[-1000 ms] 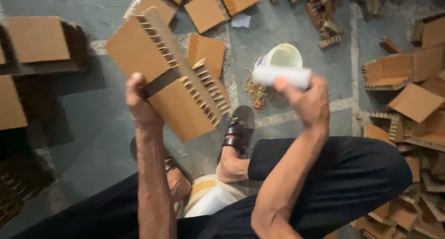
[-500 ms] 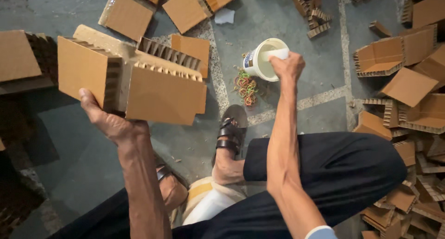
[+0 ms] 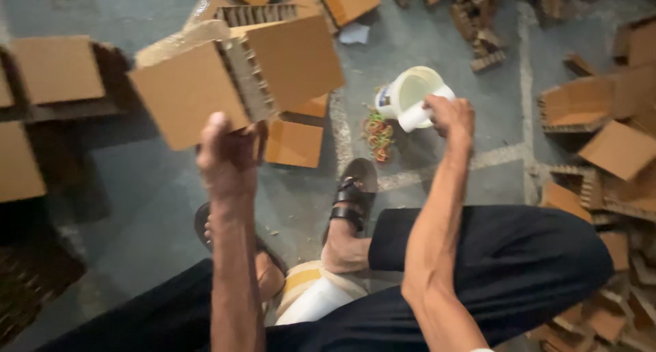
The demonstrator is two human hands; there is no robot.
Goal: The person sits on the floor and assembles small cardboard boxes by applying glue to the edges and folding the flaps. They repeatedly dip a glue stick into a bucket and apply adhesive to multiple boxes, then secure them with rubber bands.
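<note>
My left hand (image 3: 229,154) grips a folded brown corrugated cardboard piece (image 3: 239,75) by its lower edge and holds it up above the floor. My right hand (image 3: 451,116) reaches out to a white plastic cup (image 3: 403,89) on the floor and is closed on a white cylindrical thing (image 3: 424,109) at the cup's rim. A small heap of coloured rubber bands (image 3: 377,135) lies just left of the cup. My sandalled foot (image 3: 352,195) rests below it.
Flat cardboard pieces (image 3: 294,144) lie on the grey concrete floor ahead. Stacks of cardboard (image 3: 58,68) sit at the left, and heaps of cut cardboard parts (image 3: 615,147) crowd the right side. A white sack (image 3: 311,301) lies between my legs.
My right hand moved the white cylinder down from mid-air to the cup. My left hand turned the cardboard piece and brought it toward the middle.
</note>
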